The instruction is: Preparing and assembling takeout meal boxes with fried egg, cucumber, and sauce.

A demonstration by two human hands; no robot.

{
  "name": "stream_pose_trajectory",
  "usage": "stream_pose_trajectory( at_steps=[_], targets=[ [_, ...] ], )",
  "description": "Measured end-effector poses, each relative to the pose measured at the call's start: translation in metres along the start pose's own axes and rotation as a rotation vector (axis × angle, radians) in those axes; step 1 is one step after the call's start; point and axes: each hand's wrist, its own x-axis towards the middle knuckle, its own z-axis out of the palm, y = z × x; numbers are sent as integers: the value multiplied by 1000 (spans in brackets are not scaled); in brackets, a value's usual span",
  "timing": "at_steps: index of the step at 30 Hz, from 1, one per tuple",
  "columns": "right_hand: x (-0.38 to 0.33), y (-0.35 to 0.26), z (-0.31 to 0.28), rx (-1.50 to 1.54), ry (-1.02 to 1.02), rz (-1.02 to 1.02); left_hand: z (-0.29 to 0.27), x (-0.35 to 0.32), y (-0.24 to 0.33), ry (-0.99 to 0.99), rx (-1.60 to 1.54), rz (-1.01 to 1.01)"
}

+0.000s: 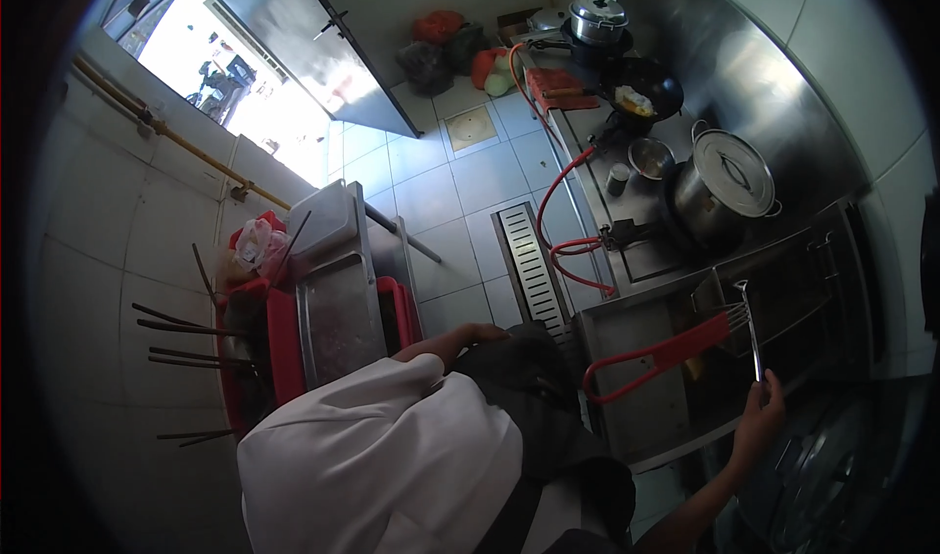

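My right hand (762,412) is closed on the lower end of a slim metal utensil (752,329) with a small flared tip; its exact kind I cannot make out. The utensil stands up over a steel fryer (641,417), beside the wire end of a fryer basket's red handle (676,350). Much of the fryer's inside is dark. My left hand (480,336) lies on the dark apron (534,368) at my waist, fingers stretched out, holding nothing that I can see.
Beyond the fryer stand a lidded steel pot (734,174), a metal bowl (650,158), a black wok (658,94) with food and a pressure cooker (598,20). A red hose (548,201) runs along the stove. Left are a steel table (338,319) and red bins (285,348).
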Motion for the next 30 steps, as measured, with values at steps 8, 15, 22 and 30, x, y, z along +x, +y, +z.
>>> stream_pose_trajectory(
  at_steps=[8,15,22,30],
  targets=[
    [-8,-18,-7,145,-201,88,-56,-28,58,120,294,-80],
    [-17,-104,-65,-570,-294,26,-181,52,86,-90,724,156],
    [12,-310,-9,-40,-377,110,-341,28,119,97,365,452],
    [91,-469,233,227,-686,-161,-678,-41,341,841,650,593]
  ],
)
